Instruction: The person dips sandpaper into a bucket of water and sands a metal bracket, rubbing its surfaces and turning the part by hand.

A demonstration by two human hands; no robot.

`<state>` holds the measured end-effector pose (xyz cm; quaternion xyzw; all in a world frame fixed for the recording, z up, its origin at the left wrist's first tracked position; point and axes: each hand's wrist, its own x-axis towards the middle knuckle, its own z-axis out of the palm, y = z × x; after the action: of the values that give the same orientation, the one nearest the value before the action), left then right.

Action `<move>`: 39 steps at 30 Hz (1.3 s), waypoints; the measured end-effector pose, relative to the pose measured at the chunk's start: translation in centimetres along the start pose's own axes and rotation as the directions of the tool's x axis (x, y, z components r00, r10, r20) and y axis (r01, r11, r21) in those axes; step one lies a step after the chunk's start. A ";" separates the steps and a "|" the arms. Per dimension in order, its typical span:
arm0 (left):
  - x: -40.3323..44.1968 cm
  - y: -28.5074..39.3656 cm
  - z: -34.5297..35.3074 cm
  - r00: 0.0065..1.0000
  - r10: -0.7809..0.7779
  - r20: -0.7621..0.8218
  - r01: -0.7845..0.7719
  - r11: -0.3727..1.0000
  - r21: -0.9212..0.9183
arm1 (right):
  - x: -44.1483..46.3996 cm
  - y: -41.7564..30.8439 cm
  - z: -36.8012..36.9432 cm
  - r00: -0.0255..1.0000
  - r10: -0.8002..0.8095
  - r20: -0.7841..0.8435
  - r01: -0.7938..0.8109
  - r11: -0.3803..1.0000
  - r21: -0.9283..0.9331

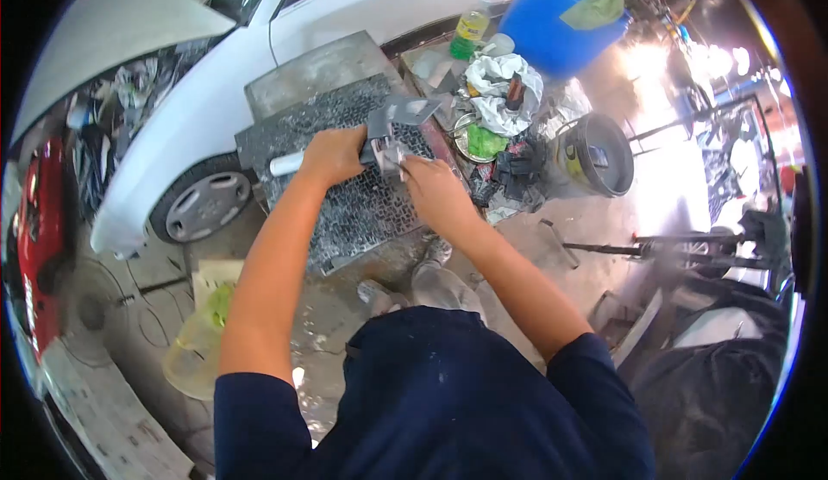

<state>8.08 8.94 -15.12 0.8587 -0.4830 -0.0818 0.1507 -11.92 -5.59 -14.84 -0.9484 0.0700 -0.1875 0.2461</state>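
At left we see a white car [207, 105]. Our left hand [335, 156] has its fingers closed around a grey part [379, 124], above the black mat [362, 213]. Our right hand [440, 194] touches this part; whether its fingers grasp something, we cannot tell. Farther right stands a bucket [569, 156].

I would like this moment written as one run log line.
left hand: holding grey part | right hand: at grey part, grip unclear | below: dusty mat | nearby: white car, blue container
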 end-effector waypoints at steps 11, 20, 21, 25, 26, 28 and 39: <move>0.4 0.6 0.5 0.998 -0.069 0.015 0.068 0.996 0.055 | -1.9 -6.7 8.0 0.702 0.661 0.266 -0.462 0.138 0.876; 0.1 0.4 1.0 0.997 -0.042 -0.068 0.048 0.996 0.081 | -1.3 -6.0 7.5 0.802 0.597 0.035 -0.383 0.467 0.797; 0.2 0.3 1.3 0.995 -0.003 -0.099 0.010 0.998 0.066 | -1.8 -6.2 6.7 0.799 0.601 0.036 -0.392 0.473 0.789; 0.4 -1.1 2.1 0.998 -0.038 -0.047 0.041 0.997 0.064 | 1.1 -7.5 4.2 0.809 0.580 0.098 -0.374 0.378 0.847; 0.6 -1.8 2.4 0.998 -0.044 -0.034 0.046 0.996 0.077 | 1.7 -7.6 3.9 0.823 0.562 0.083 -0.332 0.358 0.873; 0.6 -2.8 2.8 0.999 -0.006 -0.031 0.012 0.985 0.170 | 0.4 -6.6 7.2 0.830 0.558 -0.012 -0.342 0.525 0.779; 0.3 0.6 1.2 0.991 -0.132 0.001 0.129 0.972 0.194 | 1.3 -8.2 7.3 0.649 0.695 0.308 -0.318 -0.121 0.941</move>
<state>7.46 8.16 -16.05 0.8985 -0.4323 -0.0502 0.0574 -7.58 4.43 -16.33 -0.4008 0.3337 -0.2098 0.8270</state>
